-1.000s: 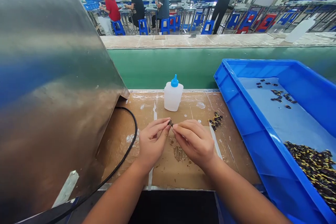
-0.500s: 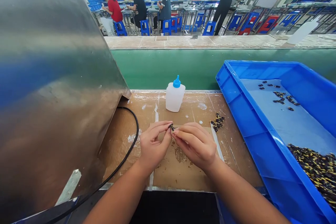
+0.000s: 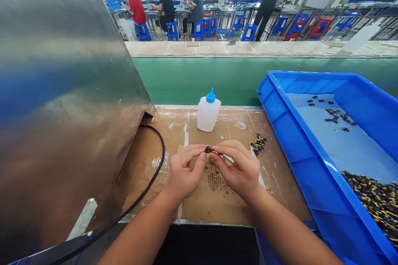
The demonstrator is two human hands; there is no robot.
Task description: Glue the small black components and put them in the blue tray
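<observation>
I see a bottle [image 3: 209, 114] above centre and a bin [image 3: 297, 143] filling the right side. Mid-frame, the left hand [image 3: 186, 170] and right hand [image 3: 240, 169] pinch a small dark part [image 3: 208, 149] between nearly closed fingertips

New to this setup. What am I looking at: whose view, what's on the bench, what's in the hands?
No robot here: these are a person's bare hands, and every picture comes from one camera worn on that person's head, looking forward and down.

The left hand and right hand meet over the bench, fingertips pinching a small dark part between them; its details are too small to make out.

The work surface looks like cardboard. On it, a white bottle with a blue cap stands beyond the hands, and a little pile of dark-and-yellow pieces lies to the right. Further right, a blue bin holds many similar pieces. On the left are a large metal panel and a black cable.
</observation>
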